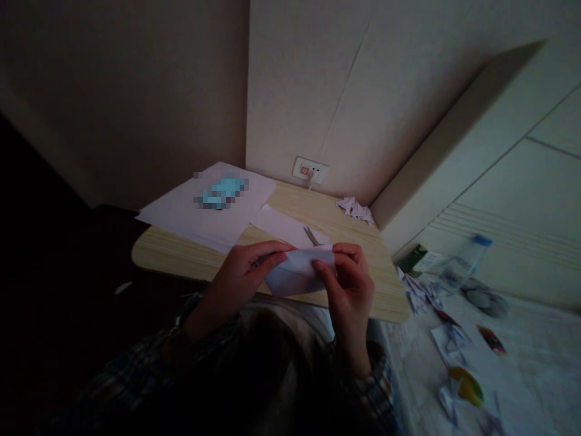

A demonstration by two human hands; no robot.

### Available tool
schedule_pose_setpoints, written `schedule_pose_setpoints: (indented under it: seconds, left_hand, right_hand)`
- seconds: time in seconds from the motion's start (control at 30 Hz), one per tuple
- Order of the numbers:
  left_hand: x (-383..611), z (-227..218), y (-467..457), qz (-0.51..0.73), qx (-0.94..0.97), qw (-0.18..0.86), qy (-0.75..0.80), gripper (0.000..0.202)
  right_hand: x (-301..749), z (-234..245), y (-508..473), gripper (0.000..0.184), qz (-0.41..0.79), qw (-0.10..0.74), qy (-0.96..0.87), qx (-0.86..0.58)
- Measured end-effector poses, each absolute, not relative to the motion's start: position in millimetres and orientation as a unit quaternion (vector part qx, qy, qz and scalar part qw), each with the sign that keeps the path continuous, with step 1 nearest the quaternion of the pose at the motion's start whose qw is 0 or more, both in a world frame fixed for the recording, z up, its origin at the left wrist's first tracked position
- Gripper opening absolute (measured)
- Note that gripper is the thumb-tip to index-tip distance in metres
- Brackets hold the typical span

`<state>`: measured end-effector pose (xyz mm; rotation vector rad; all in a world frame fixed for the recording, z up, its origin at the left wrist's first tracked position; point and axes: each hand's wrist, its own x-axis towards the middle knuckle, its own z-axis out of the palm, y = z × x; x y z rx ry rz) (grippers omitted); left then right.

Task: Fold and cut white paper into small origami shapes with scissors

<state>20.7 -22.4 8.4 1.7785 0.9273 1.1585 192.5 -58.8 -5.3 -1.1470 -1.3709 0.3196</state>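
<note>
A piece of white paper [297, 274] is held up between my two hands over the front edge of the small wooden table [177, 248]. My left hand [247, 269] pinches its left upper corner between thumb and fingers. On the other side, my right hand [349, 278] grips the right edge, thumb flat on the near face. Just behind the paper, scissors [311, 235] lie on another white sheet [288, 223], their handles hidden by the held piece.
A stack of large white sheets [181, 200] covers the table's left side, with a blurred-out bright device [224, 192] on it. Folded papers [354, 209] lie at the back right, near a wall socket [310, 170]. The bed [540, 363] at right carries a plastic bottle [467, 260] and scattered paper pieces.
</note>
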Motion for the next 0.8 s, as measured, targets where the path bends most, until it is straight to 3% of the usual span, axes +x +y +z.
schedule_pose_setpoints:
  seconds: [0.23,0.8]
  left_hand:
    - [21.0,7.9,-24.7,0.454,0.708,0.403,0.360,0.022]
    - [22.1,5.6,-25.0,0.450,0.711,0.392,0.372,0.023]
  right_hand:
    - [190.4,-2.1,-61.2,0.021,0.158,0.626,-0.572,-0.506]
    - [191.3,-3.3,-59.1,0.019,0.169,0.641,-0.553,-0.505]
